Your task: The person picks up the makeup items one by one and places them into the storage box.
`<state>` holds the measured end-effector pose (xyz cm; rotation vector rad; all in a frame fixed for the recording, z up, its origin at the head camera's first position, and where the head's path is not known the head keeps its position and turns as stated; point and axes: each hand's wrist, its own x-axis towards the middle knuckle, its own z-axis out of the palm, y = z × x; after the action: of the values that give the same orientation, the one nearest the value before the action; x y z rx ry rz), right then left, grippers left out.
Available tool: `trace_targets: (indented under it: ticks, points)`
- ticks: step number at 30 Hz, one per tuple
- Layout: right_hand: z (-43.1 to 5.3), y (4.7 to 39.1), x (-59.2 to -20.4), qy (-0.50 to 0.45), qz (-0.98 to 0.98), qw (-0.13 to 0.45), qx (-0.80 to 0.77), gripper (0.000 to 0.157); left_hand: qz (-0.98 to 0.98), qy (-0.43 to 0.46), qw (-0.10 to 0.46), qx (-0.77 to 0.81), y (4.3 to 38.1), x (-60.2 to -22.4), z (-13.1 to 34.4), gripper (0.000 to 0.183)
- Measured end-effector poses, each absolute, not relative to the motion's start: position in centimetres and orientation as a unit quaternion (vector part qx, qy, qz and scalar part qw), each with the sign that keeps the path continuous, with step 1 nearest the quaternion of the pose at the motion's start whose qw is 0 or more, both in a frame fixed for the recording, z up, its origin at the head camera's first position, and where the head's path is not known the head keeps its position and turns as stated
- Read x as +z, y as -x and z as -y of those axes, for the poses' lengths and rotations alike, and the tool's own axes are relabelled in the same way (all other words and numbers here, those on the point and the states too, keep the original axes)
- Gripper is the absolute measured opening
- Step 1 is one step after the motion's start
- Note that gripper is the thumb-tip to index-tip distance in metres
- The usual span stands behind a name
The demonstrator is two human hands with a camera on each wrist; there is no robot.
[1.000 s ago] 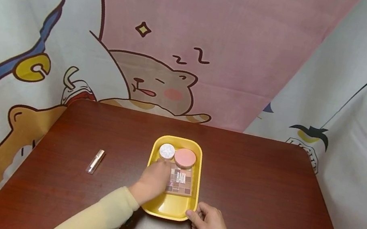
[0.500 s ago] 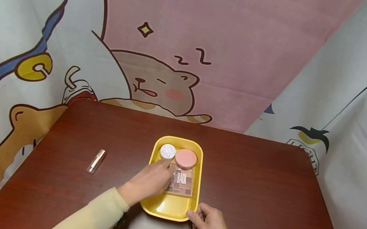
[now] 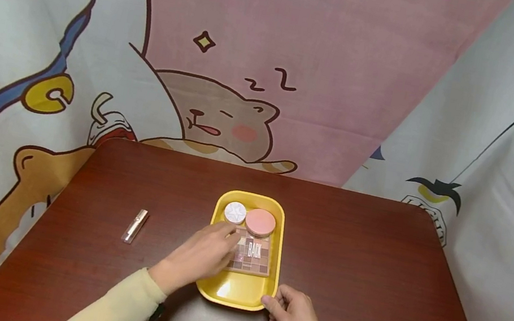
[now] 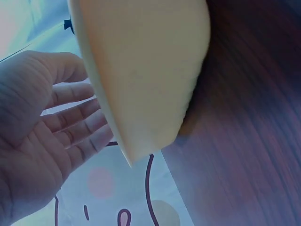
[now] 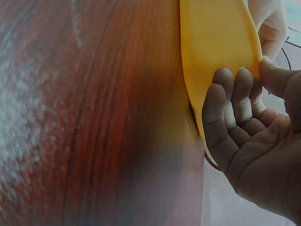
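Observation:
A yellow tray (image 3: 238, 293) holds a makeup palette (image 3: 252, 260) lettered BACK, a round pink compact (image 3: 260, 222) and a smaller white round case (image 3: 234, 213) with a star. My left hand (image 3: 201, 251) is over the tray's left rim beside the palette, overlapping its left edge in the head view. In the left wrist view the palm and loosely bent fingers of the left hand (image 4: 51, 117) hold nothing. At the tray's near right corner my right hand (image 3: 296, 317) pinches the rim, its thumb on top and curled fingers against the outer wall.
A slim lipstick tube (image 3: 135, 226) with a clear end and a metallic end lies left of the tray. The dark red wooden table (image 3: 363, 259) reaches back to a cartoon-printed cloth (image 3: 343, 84) hanging behind and at both sides.
My left hand has drawn back left and slightly toward me from the palette, uncovering more of it, and its fingers have loosened. My right hand stays on the tray rim.

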<state>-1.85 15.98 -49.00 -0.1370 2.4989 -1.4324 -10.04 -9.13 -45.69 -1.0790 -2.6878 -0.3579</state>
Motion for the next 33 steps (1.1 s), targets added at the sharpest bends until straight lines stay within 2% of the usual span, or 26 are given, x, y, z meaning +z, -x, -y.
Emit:
trace_targets:
  ticks: [12, 21, 28, 33]
  points:
    - [-16.0, 1.8, -49.0, 0.046, -0.857, 0.131, -0.497, 0.034, 0.909, 0.367, 0.152, -0.130, 9.4, -45.0, 11.1, 0.025]
    - [-16.0, 1.9, -49.1, 0.045, -0.859, 0.132, -0.493, 0.034, 0.923, 0.332, 0.154, -0.120, 9.1, -44.8, 12.8, 0.038]
    - [-16.0, 1.9, -49.0, 0.046, -0.857, 0.133, -0.496, 0.035, 0.931, 0.299, 0.164, -0.128, 9.2, -45.1, 14.1, 0.033]
    - [-16.0, 1.8, -49.1, 0.048, -0.858, 0.132, -0.494, 0.035, 0.939, 0.279, 0.160, -0.118, 9.1, -45.3, 15.0, 0.039]
